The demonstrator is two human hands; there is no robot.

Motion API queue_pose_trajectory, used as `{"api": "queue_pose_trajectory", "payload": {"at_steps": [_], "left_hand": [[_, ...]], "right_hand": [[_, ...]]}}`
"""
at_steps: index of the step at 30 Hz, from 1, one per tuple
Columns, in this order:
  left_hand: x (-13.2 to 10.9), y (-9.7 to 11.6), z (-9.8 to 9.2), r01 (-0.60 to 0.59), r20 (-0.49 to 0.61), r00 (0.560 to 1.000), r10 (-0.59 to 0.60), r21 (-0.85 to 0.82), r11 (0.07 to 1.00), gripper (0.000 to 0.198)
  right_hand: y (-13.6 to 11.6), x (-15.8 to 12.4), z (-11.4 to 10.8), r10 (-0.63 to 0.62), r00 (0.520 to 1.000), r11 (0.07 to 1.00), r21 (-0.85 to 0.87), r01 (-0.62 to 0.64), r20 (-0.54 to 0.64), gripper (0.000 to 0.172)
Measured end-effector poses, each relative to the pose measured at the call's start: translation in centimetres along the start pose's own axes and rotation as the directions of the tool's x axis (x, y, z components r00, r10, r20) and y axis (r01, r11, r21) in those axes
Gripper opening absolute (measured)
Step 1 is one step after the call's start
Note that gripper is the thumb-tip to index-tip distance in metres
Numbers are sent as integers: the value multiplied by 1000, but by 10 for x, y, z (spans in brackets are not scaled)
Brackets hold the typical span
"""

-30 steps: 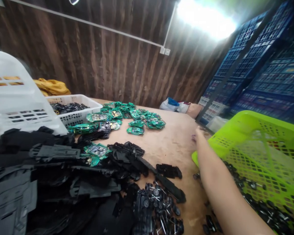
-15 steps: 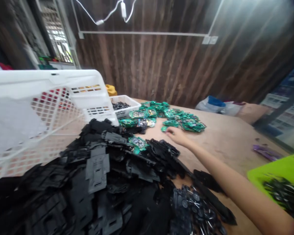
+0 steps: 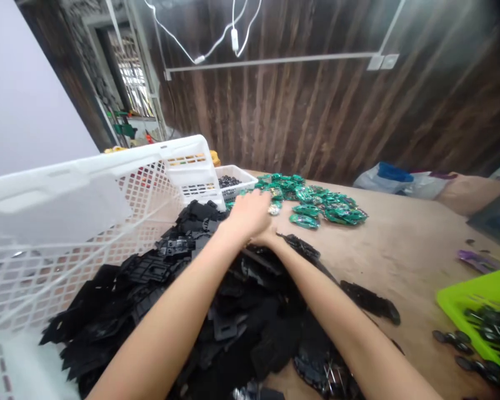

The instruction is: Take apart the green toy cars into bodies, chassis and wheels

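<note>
My left hand (image 3: 252,212) reaches over the far edge of a heap of black plastic car chassis plates (image 3: 150,269). Its fingers curl away from me, and whatever they hold is hidden. Close against it, just below, is my right hand (image 3: 266,236), its fingers mostly covered by the left hand and wrist. A small shiny piece (image 3: 274,209) shows right beside the left knuckles. Beyond the hands lie green car body shells (image 3: 289,186) in a loose group. Two more green shells (image 3: 305,221) lie at the near side of that group.
On the left stands a large white plastic crate (image 3: 133,172), with a smaller white basket (image 3: 246,179) of dark parts behind it. A lime-green bin (image 3: 454,294) with black wheels stands at right. Plastic bags (image 3: 383,179) rest by the wall.
My left hand has come into view. My right hand has moved from beside the green shells back to the heap's edge, next to the left. The camera view has shifted.
</note>
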State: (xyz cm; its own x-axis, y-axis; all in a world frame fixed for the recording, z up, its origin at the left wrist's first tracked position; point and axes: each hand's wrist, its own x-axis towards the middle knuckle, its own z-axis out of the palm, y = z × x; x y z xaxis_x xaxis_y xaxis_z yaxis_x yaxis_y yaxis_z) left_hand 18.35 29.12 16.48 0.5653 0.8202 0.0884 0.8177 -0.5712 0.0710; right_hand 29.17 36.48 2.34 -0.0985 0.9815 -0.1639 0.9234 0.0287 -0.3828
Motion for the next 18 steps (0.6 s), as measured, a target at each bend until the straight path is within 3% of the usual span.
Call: {"api": "queue_pose_trajectory", "payload": {"at_steps": [3,6,11,14,18], "left_hand": [[71,-38,8,114,110,986,-124,90,989,31],[113,-67,42,147,137,976,-172,174,974,34],[155,-101,95,141,169,968,-186,247,959,36],[174,-114,109,125,248,950,-187,248,961,36],[187,-125,118,97,345,922,-175,230,968,32]], "right_hand": [[-6,0,-7,83,996,994,-69,-82,17,42],[-5,2,-11,78,997,994,-79,-76,26,60],[6,0,-9,128,992,990,-54,-128,-9,79],[3,-7,-8,157,986,986,-56,-160,-61,77],[-11,-23,-9,93,984,992,-67,-104,-152,83]]}}
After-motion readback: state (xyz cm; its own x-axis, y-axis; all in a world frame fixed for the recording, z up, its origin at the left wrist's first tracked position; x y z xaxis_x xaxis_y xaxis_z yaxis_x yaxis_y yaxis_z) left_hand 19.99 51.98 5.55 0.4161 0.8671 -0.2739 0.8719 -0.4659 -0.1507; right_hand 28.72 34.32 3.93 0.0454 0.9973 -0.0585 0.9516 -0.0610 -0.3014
